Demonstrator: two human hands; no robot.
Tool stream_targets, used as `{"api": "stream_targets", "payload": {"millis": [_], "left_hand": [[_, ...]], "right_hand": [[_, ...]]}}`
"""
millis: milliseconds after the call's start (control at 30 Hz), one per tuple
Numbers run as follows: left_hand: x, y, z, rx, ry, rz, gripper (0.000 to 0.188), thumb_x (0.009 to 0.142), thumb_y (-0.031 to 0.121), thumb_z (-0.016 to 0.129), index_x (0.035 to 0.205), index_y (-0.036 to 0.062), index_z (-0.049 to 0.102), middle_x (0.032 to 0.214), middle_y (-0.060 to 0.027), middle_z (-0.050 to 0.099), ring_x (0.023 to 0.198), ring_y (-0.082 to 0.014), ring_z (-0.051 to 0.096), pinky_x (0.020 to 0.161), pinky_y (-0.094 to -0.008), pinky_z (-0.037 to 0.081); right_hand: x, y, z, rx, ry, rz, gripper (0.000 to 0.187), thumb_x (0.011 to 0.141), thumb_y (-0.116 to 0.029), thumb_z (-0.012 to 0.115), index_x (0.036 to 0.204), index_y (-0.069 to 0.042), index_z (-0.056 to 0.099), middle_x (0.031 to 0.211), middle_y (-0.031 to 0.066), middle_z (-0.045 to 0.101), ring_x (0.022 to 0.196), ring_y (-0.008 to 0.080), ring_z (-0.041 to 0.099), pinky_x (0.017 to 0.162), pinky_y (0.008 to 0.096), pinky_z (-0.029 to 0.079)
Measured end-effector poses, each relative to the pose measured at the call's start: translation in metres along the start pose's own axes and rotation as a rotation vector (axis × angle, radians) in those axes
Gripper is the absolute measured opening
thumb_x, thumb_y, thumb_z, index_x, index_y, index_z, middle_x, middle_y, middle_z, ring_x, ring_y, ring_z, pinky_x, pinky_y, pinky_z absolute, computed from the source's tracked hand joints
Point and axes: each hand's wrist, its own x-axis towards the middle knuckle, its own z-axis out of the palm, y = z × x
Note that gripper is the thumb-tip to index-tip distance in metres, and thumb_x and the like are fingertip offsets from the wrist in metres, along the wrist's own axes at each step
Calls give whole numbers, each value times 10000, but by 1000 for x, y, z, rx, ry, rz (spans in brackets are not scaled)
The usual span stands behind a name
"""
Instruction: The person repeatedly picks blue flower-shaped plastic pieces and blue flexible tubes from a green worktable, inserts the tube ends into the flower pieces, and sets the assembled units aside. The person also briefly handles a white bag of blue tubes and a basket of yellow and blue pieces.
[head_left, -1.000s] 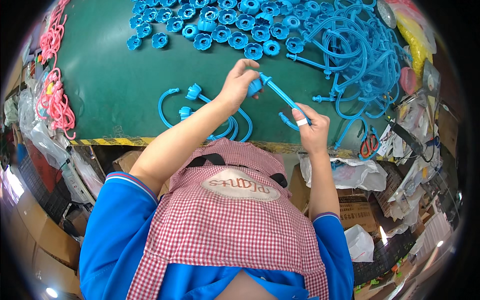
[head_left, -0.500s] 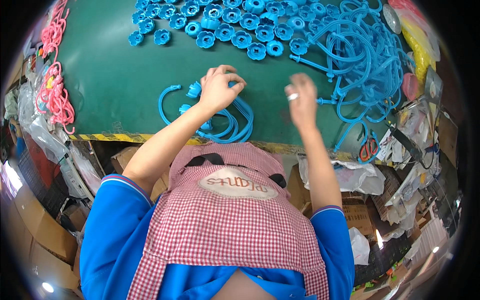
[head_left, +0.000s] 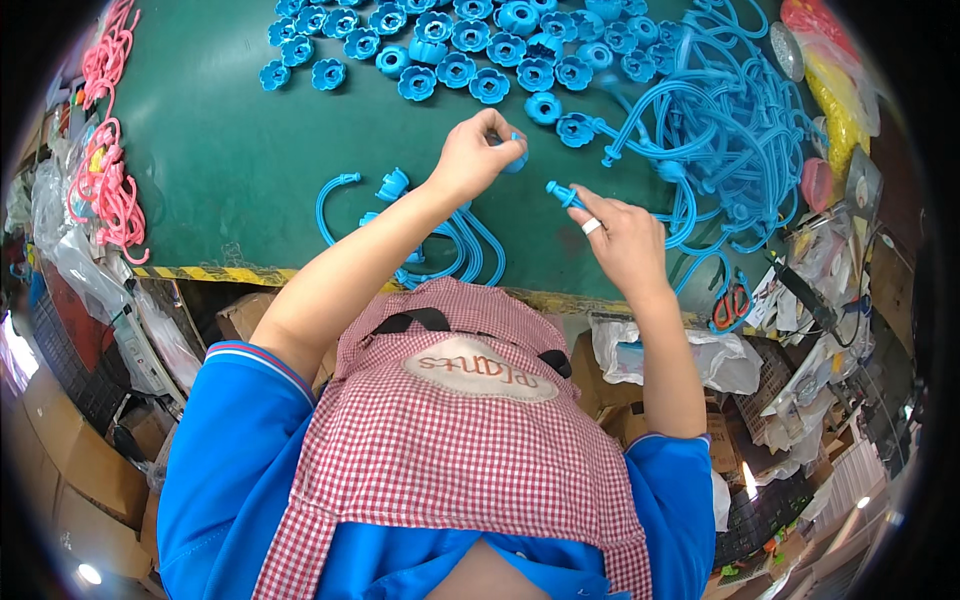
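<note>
Left hand (head_left: 474, 160) pinched shut on blue petal-rimmed cup (head_left: 516, 155), cup partly hidden by fingers. Right hand (head_left: 630, 240) curled closed round blue flexible tube (head_left: 562, 194), stepped plug end poking out toward the cup, gap between, not touching. Both over green tabletop (head_left: 240, 150). Curved blue tubes (head_left: 492, 250) lie by near edge, beside left forearm. Loose flower-shaped cups (head_left: 456, 70) spread across far side; tangled blue tube pile (head_left: 730, 130) at right, pink hooked pieces (head_left: 112, 195) along left, red-handled scissors (head_left: 738, 296) near right front edge.
</note>
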Motion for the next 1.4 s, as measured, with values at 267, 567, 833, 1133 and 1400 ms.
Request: {"api": "stream_targets", "payload": {"millis": [267, 567, 833, 1133, 1400], "left_hand": [[-38, 29, 4, -374, 6, -174, 187, 905, 213, 460, 939, 53, 552, 883, -57, 595, 762, -140, 571, 666, -274, 469], [-74, 38, 37, -284, 58, -43, 186, 908, 194, 532, 836, 24, 546, 738, -20, 555, 697, -93, 480, 630, -256, 408], [-41, 19, 3, 1053, -19, 220, 137, 739, 102, 620, 872, 82, 645, 998, -69, 620, 937, -252, 566, 772, -352, 444], [19, -17, 29, 1321, -162, 755, 73, 689, 129, 674, 709, 109, 607, 1007, -38, 554, 989, -210, 528, 778, -330, 437], [-26, 21, 16, -316, 53, -120, 147, 876, 181, 602, 854, 51, 538, 929, -83, 625, 785, -142, 582, 667, -287, 488]], "right_hand": [[4, -5, -26, -417, 223, 156, 173, 838, -302, 646, 885, -139, 679, 714, 47, 652, 611, 267, 633, 529, 385, 495], [2, -59, -7, 57, -328, 239, 271, 866, -326, 609, 799, -80, 701, 655, 131, 635, 659, 289, 648, 565, 397, 494], [7, 47, 89, 271, 227, -22, 205, 839, -243, 648, 940, -66, 670, 890, 72, 595, 880, 237, 560, 773, 376, 446], [-1, 66, 53, 7, 332, -288, 261, 737, -139, 716, 986, -105, 645, 850, 34, 594, 824, 231, 583, 711, 359, 462], [1, -16, 12, -195, 331, -141, 175, 772, -270, 710, 918, -174, 702, 636, 3, 536, 591, 196, 589, 481, 332, 456]]}}
